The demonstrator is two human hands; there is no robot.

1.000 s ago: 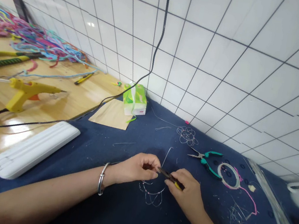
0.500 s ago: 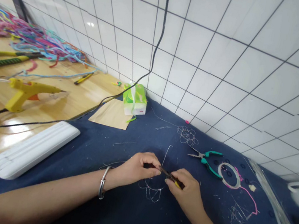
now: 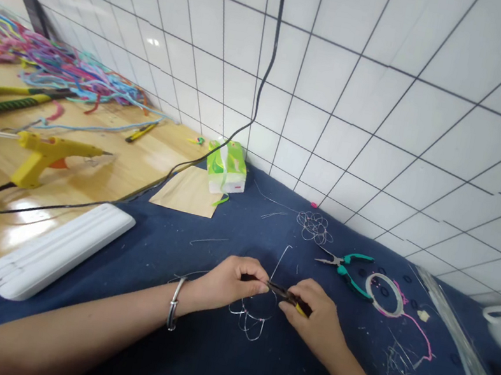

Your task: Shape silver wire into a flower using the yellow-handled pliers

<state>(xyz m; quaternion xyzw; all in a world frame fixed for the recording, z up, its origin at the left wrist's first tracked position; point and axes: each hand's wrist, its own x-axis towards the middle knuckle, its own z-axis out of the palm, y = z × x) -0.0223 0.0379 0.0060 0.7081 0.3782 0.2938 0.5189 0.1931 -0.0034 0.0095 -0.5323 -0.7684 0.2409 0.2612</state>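
My left hand (image 3: pixel 230 281) pinches the top of a looped thin wire shape (image 3: pixel 251 317) that hangs over the dark blue cloth (image 3: pixel 185 337). A silver bracelet (image 3: pixel 173 303) sits on that wrist. My right hand (image 3: pixel 316 322) is closed round small pliers with yellow handles (image 3: pixel 287 295), and their dark jaws meet the wire right by my left fingertips. A loose end of the wire rises between the hands.
Teal-handled pliers (image 3: pixel 346 266), a second wire flower (image 3: pixel 314 226) and a tape ring (image 3: pixel 382 293) with pink cord lie beyond my hands. A white power strip (image 3: pixel 55 250), yellow glue gun (image 3: pixel 48 152), tissue pack (image 3: pixel 226 167), brown paper (image 3: pixel 189 191) and coloured cords (image 3: pixel 53 65) sit left.
The wire shape has turned slightly between the frames, and both hands have shifted a little while staying closed on the wire and pliers. Nothing else has moved.
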